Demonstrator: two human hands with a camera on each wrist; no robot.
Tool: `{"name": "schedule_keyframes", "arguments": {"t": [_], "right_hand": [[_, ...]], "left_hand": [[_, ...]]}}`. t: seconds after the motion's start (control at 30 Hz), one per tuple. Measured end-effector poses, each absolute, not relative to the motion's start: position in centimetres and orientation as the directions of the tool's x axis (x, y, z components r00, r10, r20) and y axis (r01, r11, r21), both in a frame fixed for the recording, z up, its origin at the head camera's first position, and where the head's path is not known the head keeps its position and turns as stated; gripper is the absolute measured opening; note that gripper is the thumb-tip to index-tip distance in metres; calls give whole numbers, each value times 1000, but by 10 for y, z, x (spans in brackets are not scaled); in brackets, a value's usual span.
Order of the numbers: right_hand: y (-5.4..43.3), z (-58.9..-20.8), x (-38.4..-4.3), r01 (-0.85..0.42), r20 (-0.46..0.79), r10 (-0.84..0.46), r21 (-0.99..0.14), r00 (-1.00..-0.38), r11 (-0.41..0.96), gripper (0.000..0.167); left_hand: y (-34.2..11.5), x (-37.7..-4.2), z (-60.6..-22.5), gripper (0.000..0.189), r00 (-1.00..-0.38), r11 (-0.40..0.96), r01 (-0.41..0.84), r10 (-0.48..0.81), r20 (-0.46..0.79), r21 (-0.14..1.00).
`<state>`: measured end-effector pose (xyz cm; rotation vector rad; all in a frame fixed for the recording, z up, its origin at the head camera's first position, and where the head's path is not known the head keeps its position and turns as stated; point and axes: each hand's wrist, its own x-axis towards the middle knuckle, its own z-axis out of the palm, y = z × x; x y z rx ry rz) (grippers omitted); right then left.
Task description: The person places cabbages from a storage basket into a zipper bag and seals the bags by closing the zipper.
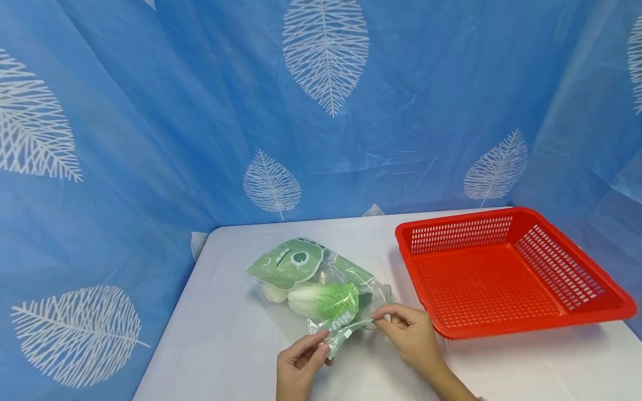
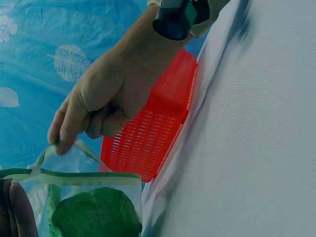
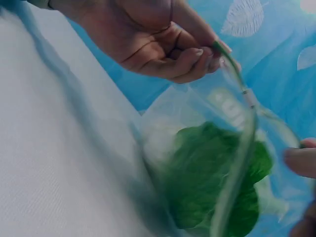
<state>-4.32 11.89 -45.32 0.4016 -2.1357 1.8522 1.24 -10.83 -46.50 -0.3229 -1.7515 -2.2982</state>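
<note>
A clear slider zip bag (image 1: 346,273) with a green cartoon print lies on the table, its mouth toward me. Through the plastic show a Chinese cabbage (image 1: 321,301) and a pale rounded item (image 1: 275,293), whose kind is unclear. At the mouth's left end my left hand (image 1: 302,362) pinches the green-edged rim between thumb and fingers. The right hand (image 1: 408,334) pinches the rim's other side, close to the red basket. In the left wrist view, a white slider (image 2: 34,169) sits on the zip strip, and the strips stand apart beneath the right hand's fingertips.
A red plastic basket (image 1: 501,328) with slotted walls stands on the right of the white table (image 1: 210,334), with nothing visible inside. Blue cloth (image 1: 401,111) with white leaf prints hangs behind and along both sides.
</note>
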Motion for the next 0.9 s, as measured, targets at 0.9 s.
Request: {"name": "schedule_keyframes", "arguments": {"t": [0.9], "right_hand": [[82,-448,13,-114,115,201,-993,-973,14,19]], "left_hand": [[-56,19,-478,32,-829,-184,558,-79,553,809]]}}
